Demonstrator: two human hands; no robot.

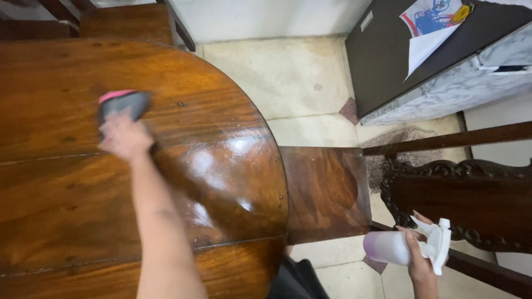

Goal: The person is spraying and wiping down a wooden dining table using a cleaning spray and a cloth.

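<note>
carved wooden chair (pixel 443 194), dark cabinet (pixel 421 61), tiled floor (pixel 288 77)

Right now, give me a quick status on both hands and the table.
Left hand pressing grey-and-pink cloth on round wooden table. Right hand gripping white-and-purple spray bottle off the table, over carved wooden chair. Tabletop glossy beside the cloth.

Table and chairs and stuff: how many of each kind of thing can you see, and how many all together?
Wooden table: 1
Wooden chairs: 2, one beside the table, one at the top edge
Cloth, grey and pink, under the left hand: 1
Spray bottle, in the right hand: 1
Dark cabinet: 1
Total: 6
</note>
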